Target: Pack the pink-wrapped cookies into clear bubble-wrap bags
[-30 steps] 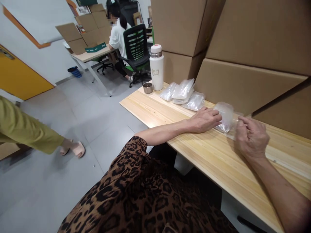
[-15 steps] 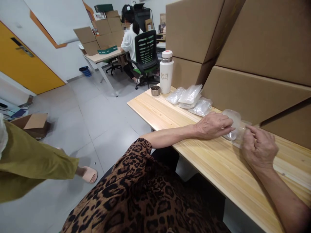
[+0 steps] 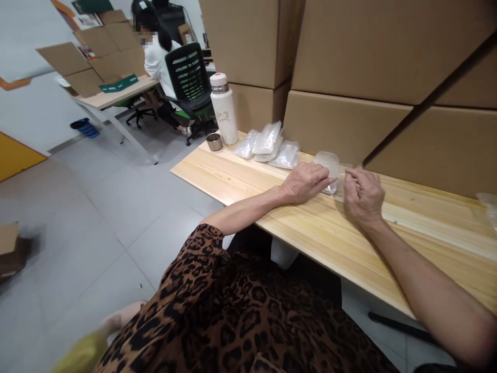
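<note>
A clear plastic bag (image 3: 331, 187) with a whitish, translucent piece (image 3: 326, 160) at it lies between my hands on the wooden table (image 3: 298, 228). My left hand (image 3: 306, 182) is closed at the bag's left side, its fingers curled in a pinch. At the right edge of the bag my right hand (image 3: 364, 196) is closed too, thumb against the curled fingers. The fingertips partly hide where they meet the plastic. Left of my left hand lie several filled clear bags (image 3: 267, 141), some stacked on each other.
A white bottle (image 3: 225, 111) and a small metal cup (image 3: 214, 142) stand at the table's far left end. Large cardboard boxes (image 3: 349, 124) line its back edge. Beyond, a person (image 3: 161, 57) sits on a green-black chair (image 3: 190, 77). Someone's olive-clad leg (image 3: 83, 355) is at lower left.
My view has swung to the right, so the table and boxes sit further left. The person in olive trousers has mostly left the view. Both hands stay at the same bag.
</note>
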{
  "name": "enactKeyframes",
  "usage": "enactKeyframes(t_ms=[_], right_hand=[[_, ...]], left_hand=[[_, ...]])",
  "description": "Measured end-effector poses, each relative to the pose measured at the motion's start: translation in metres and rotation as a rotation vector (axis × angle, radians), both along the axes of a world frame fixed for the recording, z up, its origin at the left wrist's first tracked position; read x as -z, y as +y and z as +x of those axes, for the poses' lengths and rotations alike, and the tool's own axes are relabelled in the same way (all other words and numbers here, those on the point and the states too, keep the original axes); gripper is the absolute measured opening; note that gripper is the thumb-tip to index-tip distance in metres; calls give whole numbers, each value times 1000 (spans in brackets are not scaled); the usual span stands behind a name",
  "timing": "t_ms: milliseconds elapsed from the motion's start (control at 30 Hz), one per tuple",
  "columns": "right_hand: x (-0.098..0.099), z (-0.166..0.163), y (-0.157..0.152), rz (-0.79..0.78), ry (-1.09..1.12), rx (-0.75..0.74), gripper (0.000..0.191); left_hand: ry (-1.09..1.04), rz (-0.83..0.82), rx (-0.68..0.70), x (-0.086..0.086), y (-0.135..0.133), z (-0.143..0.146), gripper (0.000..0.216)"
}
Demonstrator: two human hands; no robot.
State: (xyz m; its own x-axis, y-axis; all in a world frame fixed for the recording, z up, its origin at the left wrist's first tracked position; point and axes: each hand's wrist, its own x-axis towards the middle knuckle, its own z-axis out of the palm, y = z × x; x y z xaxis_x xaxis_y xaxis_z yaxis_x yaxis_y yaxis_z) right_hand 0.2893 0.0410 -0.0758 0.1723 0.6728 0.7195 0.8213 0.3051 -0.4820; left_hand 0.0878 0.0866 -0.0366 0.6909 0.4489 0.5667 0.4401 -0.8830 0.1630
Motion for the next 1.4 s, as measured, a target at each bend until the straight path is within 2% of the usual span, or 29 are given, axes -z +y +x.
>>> enactKeyframes(t_ms=[300, 567, 900, 1033, 1200, 1400], right_hand=[[0, 5, -4, -27, -5, -86, 43], [3, 1, 1, 16, -21, -60, 43], [-7, 1, 3, -152, -12, -62, 57], [-4, 1, 3, -95, -25, -64, 59], [-2, 0, 1, -7, -41, -104, 53], [-3, 0, -2, -22, -27, -98, 50]], left_hand=[[-79, -62, -3, 3, 1, 0, 50], [-148, -57, 46, 2, 2, -4, 38], [-246, -41, 77, 1, 8, -2, 29], [-252, -13, 70, 0, 5, -3, 28], [-189, -11, 47, -4, 0, -7, 28], [-113, -52, 21, -7, -5, -6, 28]])
